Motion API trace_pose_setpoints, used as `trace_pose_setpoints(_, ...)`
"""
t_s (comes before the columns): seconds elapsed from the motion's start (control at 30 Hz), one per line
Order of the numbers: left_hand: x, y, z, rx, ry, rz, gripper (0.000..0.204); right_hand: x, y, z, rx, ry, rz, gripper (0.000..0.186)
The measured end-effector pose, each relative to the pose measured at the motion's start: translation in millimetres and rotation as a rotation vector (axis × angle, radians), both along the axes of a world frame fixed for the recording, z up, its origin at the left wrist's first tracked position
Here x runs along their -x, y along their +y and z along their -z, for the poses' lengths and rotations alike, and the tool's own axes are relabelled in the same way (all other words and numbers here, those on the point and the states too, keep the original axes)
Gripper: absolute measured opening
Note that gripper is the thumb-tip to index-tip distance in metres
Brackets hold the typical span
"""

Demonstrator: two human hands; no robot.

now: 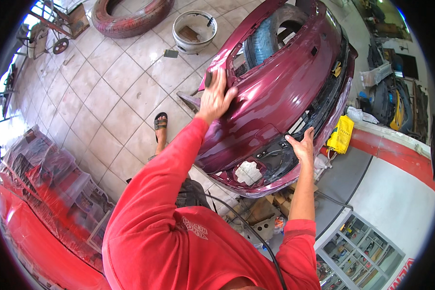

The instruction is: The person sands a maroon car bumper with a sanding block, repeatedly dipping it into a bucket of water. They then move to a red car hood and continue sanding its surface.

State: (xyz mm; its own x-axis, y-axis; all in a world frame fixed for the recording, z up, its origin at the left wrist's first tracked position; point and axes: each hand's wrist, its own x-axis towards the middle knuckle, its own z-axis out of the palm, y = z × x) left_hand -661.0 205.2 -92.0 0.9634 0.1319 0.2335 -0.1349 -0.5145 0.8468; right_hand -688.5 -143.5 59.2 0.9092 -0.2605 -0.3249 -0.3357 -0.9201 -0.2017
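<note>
A glossy maroon car bumper [295,77], marked with dull scuffed patches, stands at the upper right with a blue-tinted tyre [258,46] behind it. My left hand [216,94] presses a small dark pad [209,79] against the bumper's left edge, fingers together over it and thumb out. My right hand [302,145] grips the black inner part of the bumper lower on the right, thumb apart from the fingers. A white patch [248,172] shows through an opening at the bumper's lower end.
A red-stained tyre [123,24], white bucket [193,31] and trolley [58,29] sit on the tiled floor [96,106]. Red panels under plastic [43,203] are lower left, a yellow bag [340,135] and stacked parts [389,96] right. A black hose [241,215] crosses my front.
</note>
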Motion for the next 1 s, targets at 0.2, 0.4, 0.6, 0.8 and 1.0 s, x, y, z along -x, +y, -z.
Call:
trace_pose_setpoints(0.2, 11, -11, -4, 0.038, -0.006, -0.058, 0.087, -2, -5, 6, 0.029, 0.001, -0.018, 0.127)
trace_pose_setpoints(0.4, -7, -9, 5, 0.067, 0.07, -0.086, 0.09, -3, 8, -4, 0.003, 0.013, 0.007, 0.125)
trace_pose_setpoints(0.6, -13, -10, 2, 0.211, 0.296, -0.229, 0.094, 1, -1, -1, -0.005, 0.007, -0.007, 0.126)
trace_pose_setpoints(0.8, 15, -23, 1, 0.322, 0.344, -0.276, 0.103, -3, -1, -2, 0.002, 0.034, -0.005, 0.126)
trace_pose_setpoints(1.0, -31, -5, 9, 0.276, 0.275, -0.3, 0.092, -7, 5, -1, 0.033, 0.012, -0.04, 0.124)
